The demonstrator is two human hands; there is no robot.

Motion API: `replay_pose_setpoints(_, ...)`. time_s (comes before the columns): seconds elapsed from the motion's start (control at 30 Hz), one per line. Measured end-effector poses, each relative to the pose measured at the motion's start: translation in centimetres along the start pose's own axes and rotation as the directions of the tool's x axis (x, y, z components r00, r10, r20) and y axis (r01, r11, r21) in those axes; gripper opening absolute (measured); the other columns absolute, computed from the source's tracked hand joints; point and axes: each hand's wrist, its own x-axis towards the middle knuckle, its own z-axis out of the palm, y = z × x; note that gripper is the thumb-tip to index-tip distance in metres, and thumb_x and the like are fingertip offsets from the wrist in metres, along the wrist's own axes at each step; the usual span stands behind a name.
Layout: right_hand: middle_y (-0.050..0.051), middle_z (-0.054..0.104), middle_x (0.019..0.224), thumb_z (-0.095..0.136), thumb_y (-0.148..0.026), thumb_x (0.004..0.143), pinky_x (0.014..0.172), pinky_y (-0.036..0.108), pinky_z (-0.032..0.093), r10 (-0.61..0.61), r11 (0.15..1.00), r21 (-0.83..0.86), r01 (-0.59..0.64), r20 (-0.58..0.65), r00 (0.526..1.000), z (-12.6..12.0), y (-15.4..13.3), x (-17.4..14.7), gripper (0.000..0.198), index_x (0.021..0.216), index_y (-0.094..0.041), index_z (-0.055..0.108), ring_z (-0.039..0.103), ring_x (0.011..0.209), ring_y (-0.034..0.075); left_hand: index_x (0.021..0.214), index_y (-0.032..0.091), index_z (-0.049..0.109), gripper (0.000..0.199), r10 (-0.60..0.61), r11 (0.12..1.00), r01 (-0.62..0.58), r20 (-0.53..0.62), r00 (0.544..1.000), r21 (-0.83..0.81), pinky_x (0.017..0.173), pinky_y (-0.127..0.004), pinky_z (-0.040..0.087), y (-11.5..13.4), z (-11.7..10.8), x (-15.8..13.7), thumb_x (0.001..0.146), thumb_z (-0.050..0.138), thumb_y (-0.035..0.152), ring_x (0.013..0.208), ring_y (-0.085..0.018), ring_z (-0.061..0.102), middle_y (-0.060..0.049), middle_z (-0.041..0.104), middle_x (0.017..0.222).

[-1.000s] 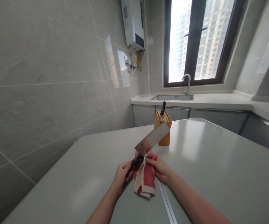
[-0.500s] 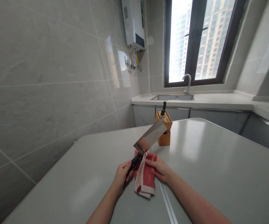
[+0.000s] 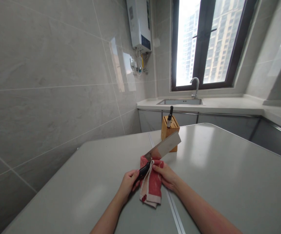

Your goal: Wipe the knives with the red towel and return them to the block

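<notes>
My left hand is closed around the black handle of a cleaver. The wide steel blade points away and to the right, tilted above the table. A red cloth with pale edges is pinched in my right hand. The cloth is folded around the cleaver where handle and blade meet, and its lower end hangs toward the table. Behind the blade stands a wooden knife block, partly covered by it. One black-handled tool stands in a slot of the block.
The hands work over a large pale table with a seam running through it. Past its far edge are a counter with a sink and a faucet. A tiled wall rises close on the left.
The cleaver has turned in my left hand: its blade has swung lower and to the right and now looks narrower. More of the knife block's top shows. My right hand stays nearly still with the cloth.
</notes>
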Motion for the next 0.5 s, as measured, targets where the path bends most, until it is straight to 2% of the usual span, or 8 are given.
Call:
replay_pose_setpoints(0.13, 0.006, 0.073, 0.086, 0.076, -0.021, 0.067, 0.089, 0.035, 0.045, 0.014, 1.0, 0.014, -0.015, 0.02, 1.0, 0.31, -0.03, -0.24, 0.024, 0.088, -0.014, 0.068, 0.067, 0.078, 0.017, 0.062, 0.015, 0.05, 0.051, -0.007, 0.999, 0.007, 0.026, 1.0, 0.031, 0.034, -0.018, 0.013, -0.12, 0.02, -0.07, 0.078, 0.05, 0.063, 0.033, -0.004, 0.025, 0.007, 0.04, 0.043)
replay_pose_setpoints(0.5, 0.006, 0.074, 0.083, 0.081, -0.018, 0.059, 0.086, 0.035, 0.046, 0.034, 0.999, 0.026, -0.033, -0.035, 0.999, 0.39, -0.17, -0.32, 0.029, 0.085, -0.014, 0.07, 0.067, 0.077, 0.019, 0.063, 0.015, 0.049, 0.05, -0.008, 0.997, 0.005, 0.031, 0.999, 0.076, 0.034, -0.018, 0.015, -0.48, -0.09, 0.02, 0.079, 0.05, 0.062, 0.034, -0.004, 0.026, 0.007, 0.04, 0.043)
